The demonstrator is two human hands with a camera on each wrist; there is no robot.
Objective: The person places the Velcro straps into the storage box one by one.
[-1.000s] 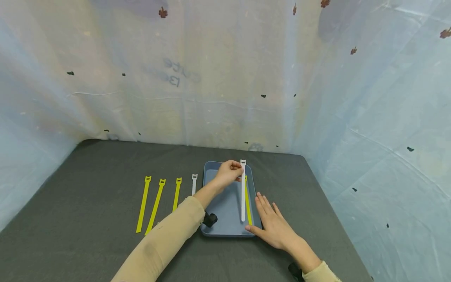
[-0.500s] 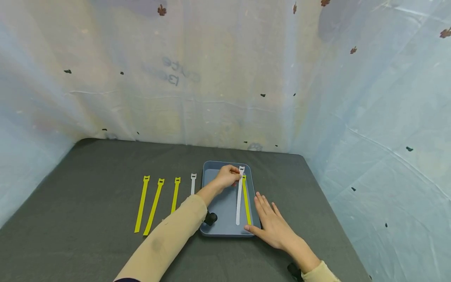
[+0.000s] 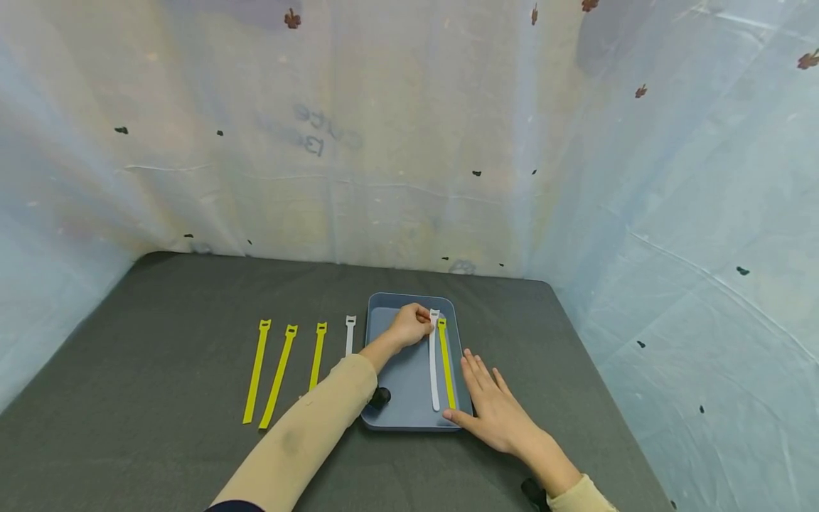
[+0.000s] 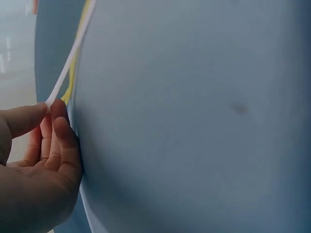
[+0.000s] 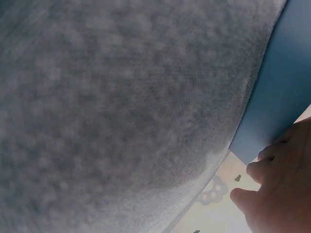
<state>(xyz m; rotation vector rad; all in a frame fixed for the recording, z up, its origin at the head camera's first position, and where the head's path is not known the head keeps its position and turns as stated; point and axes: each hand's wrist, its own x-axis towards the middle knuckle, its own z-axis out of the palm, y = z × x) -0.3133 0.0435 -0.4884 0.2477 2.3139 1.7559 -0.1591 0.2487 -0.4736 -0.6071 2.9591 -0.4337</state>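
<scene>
In the head view my left hand [image 3: 409, 326] reaches over the blue-grey tray [image 3: 407, 377] and pinches a white cable strap [image 3: 434, 373] near its slotted head. The left wrist view shows the white strap [image 4: 68, 65] between thumb and fingertips. Right beside it, a yellow cable strap [image 3: 446, 366] lies lengthwise along the tray's right side. My right hand [image 3: 495, 407] rests at the tray's right wall with its fingers straight and thumb over the near corner. In the right wrist view its fingers lie against the tray's outer wall [image 5: 267, 107].
Left of the tray, several straps lie in a row on the dark grey table [image 3: 179, 370]: yellow straps [image 3: 257, 371] and a white strap [image 3: 350, 334]. My left sleeve [image 3: 307, 427] hides the lower ends of some. Plastic sheeting [image 3: 397, 142] hangs behind and at the sides.
My left hand has lowered the white strap into the tray and shifted it left, from overlapping the yellow strap to lying beside it. My right hand has stayed in place.
</scene>
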